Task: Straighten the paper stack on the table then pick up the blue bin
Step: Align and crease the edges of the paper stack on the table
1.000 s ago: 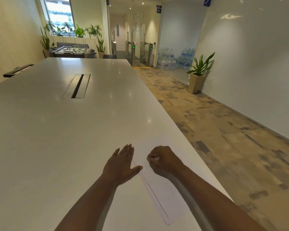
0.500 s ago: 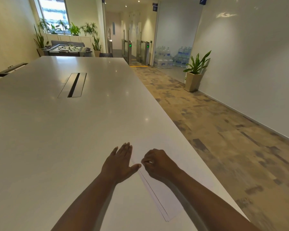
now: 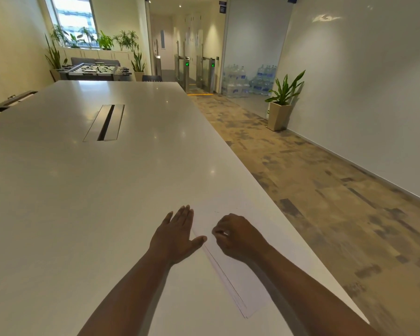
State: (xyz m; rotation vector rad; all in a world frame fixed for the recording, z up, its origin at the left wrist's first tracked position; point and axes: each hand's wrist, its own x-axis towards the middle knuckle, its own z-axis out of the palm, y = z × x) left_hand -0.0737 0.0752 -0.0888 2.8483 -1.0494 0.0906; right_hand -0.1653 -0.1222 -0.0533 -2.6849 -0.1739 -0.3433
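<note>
A thin stack of white paper (image 3: pixel 238 280) lies near the right edge of the long white table (image 3: pixel 107 190), its sheets slightly fanned along the left edge. My left hand (image 3: pixel 177 235) rests flat beside the stack's left edge, fingers together and thumb touching the paper. My right hand (image 3: pixel 238 235) sits on top of the stack with its fingers curled down onto the top sheet; whether it pinches a sheet is unclear. No blue bin is in view.
A cable slot (image 3: pixel 104 122) is set in the table's middle. The table's right edge (image 3: pixel 301 238) borders patterned carpet. A potted plant (image 3: pixel 280 103) stands by the right wall, water bottles (image 3: pixel 247 80) behind it, a foosball table (image 3: pixel 95 70) at the far end.
Both hands have stayed on the paper; the right hand has shifted a little to the left, toward the left hand. The view has swung slightly.
</note>
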